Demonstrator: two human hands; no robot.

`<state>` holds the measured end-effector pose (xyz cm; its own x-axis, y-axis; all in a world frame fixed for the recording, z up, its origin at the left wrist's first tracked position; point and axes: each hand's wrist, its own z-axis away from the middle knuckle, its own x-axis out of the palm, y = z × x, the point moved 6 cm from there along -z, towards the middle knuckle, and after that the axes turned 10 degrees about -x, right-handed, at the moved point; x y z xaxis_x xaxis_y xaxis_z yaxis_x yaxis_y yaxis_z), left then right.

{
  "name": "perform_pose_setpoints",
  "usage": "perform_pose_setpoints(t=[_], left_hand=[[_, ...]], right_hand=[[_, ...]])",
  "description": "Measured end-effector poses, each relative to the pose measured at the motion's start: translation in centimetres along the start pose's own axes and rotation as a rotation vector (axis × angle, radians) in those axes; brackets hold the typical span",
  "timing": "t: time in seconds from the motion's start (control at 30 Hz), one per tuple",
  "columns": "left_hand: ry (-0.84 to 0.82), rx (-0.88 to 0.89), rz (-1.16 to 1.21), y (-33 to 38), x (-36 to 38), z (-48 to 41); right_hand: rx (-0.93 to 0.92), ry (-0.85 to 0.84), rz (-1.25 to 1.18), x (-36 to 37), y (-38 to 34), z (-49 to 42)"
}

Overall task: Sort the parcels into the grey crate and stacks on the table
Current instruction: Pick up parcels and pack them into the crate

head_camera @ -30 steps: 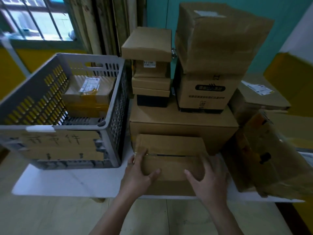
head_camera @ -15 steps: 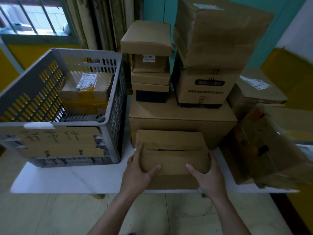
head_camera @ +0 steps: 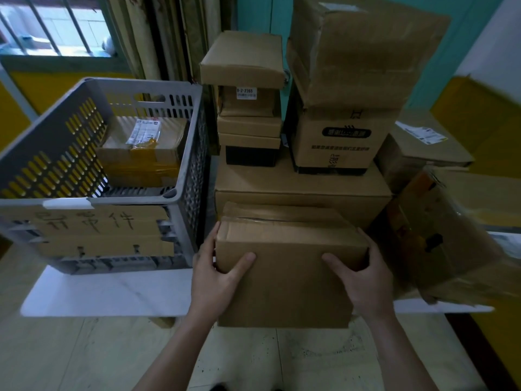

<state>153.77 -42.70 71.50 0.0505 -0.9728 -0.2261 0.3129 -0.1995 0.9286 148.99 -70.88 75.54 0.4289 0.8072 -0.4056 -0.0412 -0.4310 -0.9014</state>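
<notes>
A plain brown cardboard parcel [head_camera: 287, 280] is held over the front edge of the white table [head_camera: 112, 292]. My left hand [head_camera: 217, 280] grips its left side and my right hand [head_camera: 363, 280] grips its right side, thumbs on the near face. The grey crate [head_camera: 180, 193] stands at the left with a handwritten cardboard sign on its front and one taped, labelled parcel [head_camera: 141, 153] inside. Behind the held parcel lies a wide flat box [head_camera: 301, 190] carrying two stacks: small boxes [head_camera: 248, 108] on the left, larger cartons [head_camera: 344, 131] on the right.
A crumpled, tape-wrapped parcel [head_camera: 434, 244] leans at the right of the table, with a labelled box [head_camera: 423, 145] behind it. A barred window and curtains are at the back left, a teal wall behind the stacks, and tiled floor below the table edge.
Both hands have closed on the parcel's sides and lifted it toward me, off the table in front of the wide flat box.
</notes>
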Motion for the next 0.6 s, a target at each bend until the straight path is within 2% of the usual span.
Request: perform_pose_setpoints(t=[0.13, 0.27, 0.4, 0.6], left_hand=[[0.029, -0.001, -0.064, 0.9, -0.1, 0.0], [-0.021, -0.141, -0.062, 1.3, -0.2, -0.4], [-0.093, -0.208, -0.052, 2.2, 0.5, -0.4], [-0.087, -0.246, -0.063, 2.1, 0.6, -1.1]], right_hand=[[0.008, 0.032, 0.022, 0.1, -0.6, 0.2], [0.045, 0.067, 0.048, -0.4, -0.4, -0.5], [0.088, 0.021, 0.048, -0.7, -0.2, -1.4], [0.166, -0.067, -0.111, 0.1, 0.9, -1.4]])
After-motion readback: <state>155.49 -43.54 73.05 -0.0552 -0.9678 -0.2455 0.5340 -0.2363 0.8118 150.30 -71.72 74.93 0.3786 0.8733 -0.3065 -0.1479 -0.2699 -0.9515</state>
